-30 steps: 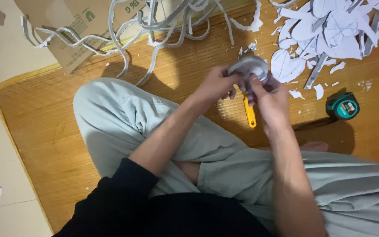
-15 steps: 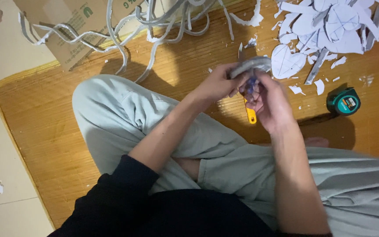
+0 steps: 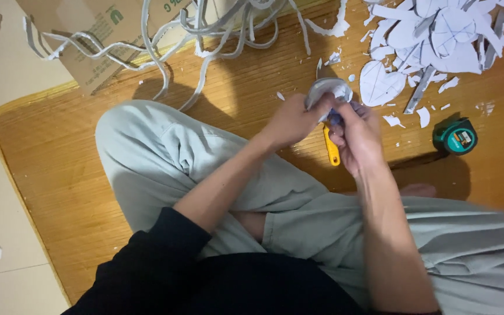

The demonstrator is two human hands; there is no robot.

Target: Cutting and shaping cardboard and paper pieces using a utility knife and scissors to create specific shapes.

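Right at the centre of the view, both hands close around one small thing: a curled grey-white strip piece (image 3: 326, 88), bent into a loop and held just above the woven mat (image 3: 59, 151). The left hand (image 3: 290, 119) pinches its near edge from about eight o'clock, fingers shut on the material; the right hand (image 3: 358, 135) comes at it from five o'clock, fingers curled tight around its lower side, with something bluish showing between the fingers that is too blurred to name. The piece lies at roughly twelve o'clock from both grips, its long curve running left to right across the fingertips, and the left hand covers more of it. Just beneath the hands, at six o'clock from the piece, a yellow utility knife (image 3: 332, 150) lies on the mat, untouched, its handle pointing toward the person. Farther out at three o'clock sits a green tape measure (image 3: 455, 136), well apart. At one o'clock lies a heap of cut white shapes (image 3: 433, 35), at eleven a tangle of long grey strips (image 3: 217, 23) over a cardboard box (image 3: 83, 41).
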